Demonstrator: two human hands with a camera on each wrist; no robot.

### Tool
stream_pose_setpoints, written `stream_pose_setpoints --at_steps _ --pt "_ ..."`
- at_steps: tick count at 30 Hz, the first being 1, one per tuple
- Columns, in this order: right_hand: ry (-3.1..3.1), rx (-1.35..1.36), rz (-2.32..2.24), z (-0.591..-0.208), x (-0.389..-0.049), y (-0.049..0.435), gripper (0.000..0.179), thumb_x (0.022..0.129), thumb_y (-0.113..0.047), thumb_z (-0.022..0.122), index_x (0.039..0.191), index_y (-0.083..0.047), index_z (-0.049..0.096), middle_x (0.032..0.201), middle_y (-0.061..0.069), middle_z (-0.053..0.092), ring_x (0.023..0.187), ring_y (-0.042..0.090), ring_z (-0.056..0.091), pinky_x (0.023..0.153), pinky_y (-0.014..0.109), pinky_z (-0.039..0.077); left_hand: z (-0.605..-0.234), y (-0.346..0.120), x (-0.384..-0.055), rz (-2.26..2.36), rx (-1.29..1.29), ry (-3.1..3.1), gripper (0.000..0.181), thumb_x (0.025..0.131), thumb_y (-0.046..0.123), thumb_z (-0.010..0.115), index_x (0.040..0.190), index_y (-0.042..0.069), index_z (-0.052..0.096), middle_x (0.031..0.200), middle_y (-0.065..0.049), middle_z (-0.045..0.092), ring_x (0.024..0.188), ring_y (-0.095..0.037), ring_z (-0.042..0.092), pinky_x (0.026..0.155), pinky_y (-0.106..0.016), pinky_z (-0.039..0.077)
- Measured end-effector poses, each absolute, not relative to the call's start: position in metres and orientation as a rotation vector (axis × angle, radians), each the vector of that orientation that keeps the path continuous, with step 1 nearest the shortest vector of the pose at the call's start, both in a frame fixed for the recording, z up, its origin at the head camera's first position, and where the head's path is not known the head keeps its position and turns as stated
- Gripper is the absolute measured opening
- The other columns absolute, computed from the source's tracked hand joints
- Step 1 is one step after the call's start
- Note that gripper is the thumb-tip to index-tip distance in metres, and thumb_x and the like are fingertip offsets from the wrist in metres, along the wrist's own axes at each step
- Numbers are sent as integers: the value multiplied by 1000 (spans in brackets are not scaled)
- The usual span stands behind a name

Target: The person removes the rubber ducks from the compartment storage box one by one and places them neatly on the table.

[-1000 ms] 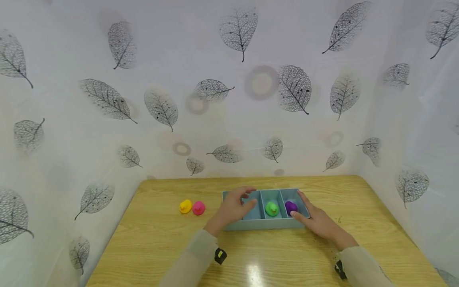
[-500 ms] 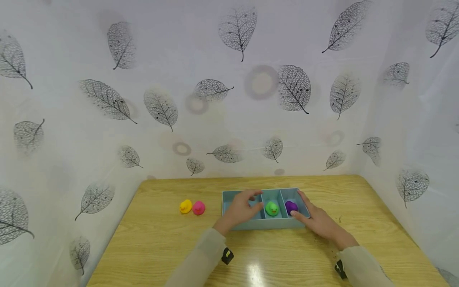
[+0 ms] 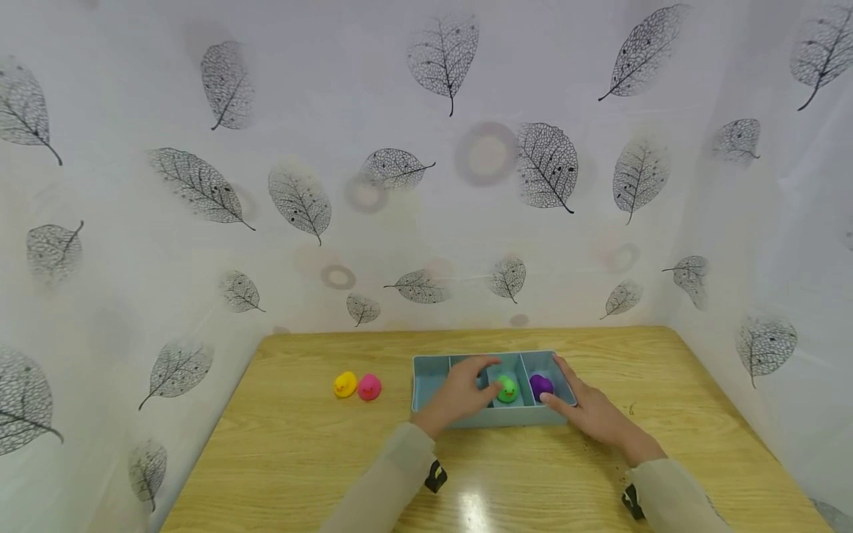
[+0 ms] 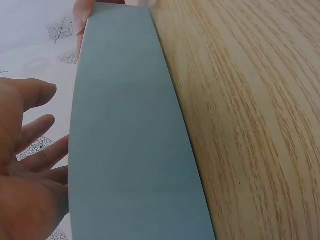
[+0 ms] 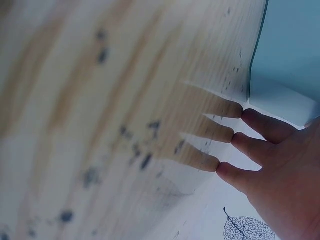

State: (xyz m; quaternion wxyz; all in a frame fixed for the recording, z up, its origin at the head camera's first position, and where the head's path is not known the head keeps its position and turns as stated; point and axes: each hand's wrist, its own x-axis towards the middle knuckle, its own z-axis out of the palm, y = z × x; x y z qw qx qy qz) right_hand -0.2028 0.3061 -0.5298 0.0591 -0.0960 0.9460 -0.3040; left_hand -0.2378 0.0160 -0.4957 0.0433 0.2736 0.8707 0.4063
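A blue-grey divided box [image 3: 500, 417] stands on the table, with a green rubber duck [image 3: 507, 389] and a purple rubber duck [image 3: 540, 386] in neighbouring compartments at its right. Above the box is my left hand [image 3: 461, 392], thumb and fingers spread apart, its thumb tip close to the green duck. In the left wrist view these fingers show a gap between them, beyond the box's front wall [image 4: 125, 120]. My right hand [image 3: 595, 413] holds the box's right end, thumb over the front corner beside the purple duck. Its other fingertips reach down to the table in the right wrist view.
A yellow rubber duck [image 3: 345, 384] and a pink rubber duck [image 3: 369, 386] sit side by side on the wooden table [image 3: 300, 459], left of the box. Behind the table hangs a pale curtain [image 3: 400, 222] with leaf prints.
My left hand has moved rightward over the box, from its left compartments to beside the green duck. The right hand and the ducks have stayed in place.
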Motion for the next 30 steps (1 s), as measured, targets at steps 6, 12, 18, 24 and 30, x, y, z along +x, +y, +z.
stream_pose_setpoints --at_steps 6,12,18,24,30 --pt "2865 -295 -923 -530 -202 306 89 107 -56 50 171 -21 -1 162 40 30 141 66 40 111 80 37 -499 23 -238 1213 837 2662 48 103 24 68 149 11 58 148 -8 63 136 -28 60 112 -44 53" --pt "2875 -305 -918 -529 -202 306 89 107 -56 51 171 -19 0 162 40 31 141 66 40 111 79 37 -500 26 -239 1175 863 2685 46 102 21 70 146 11 61 145 -9 65 135 -28 60 113 -45 53" --pt "2870 -303 -925 -527 -202 305 90 107 -56 51 171 -21 -1 163 40 30 141 66 39 110 80 37 -501 29 -242 1158 839 2681 45 101 20 71 145 13 62 145 -7 65 133 -27 62 111 -44 54" --pt "2862 -300 -925 -528 -202 306 90 107 -56 51 171 -21 -1 162 40 30 141 66 40 110 80 37 -504 34 -245 1092 849 2692 44 99 18 73 142 13 65 144 -5 66 131 -24 63 112 -42 53" --pt "2850 -295 -923 -528 -202 306 90 107 -57 50 171 -23 -3 163 40 30 142 66 40 110 80 37 -506 39 -247 1046 864 2689 44 96 16 77 139 9 67 142 -7 67 135 -26 61 115 -41 51"
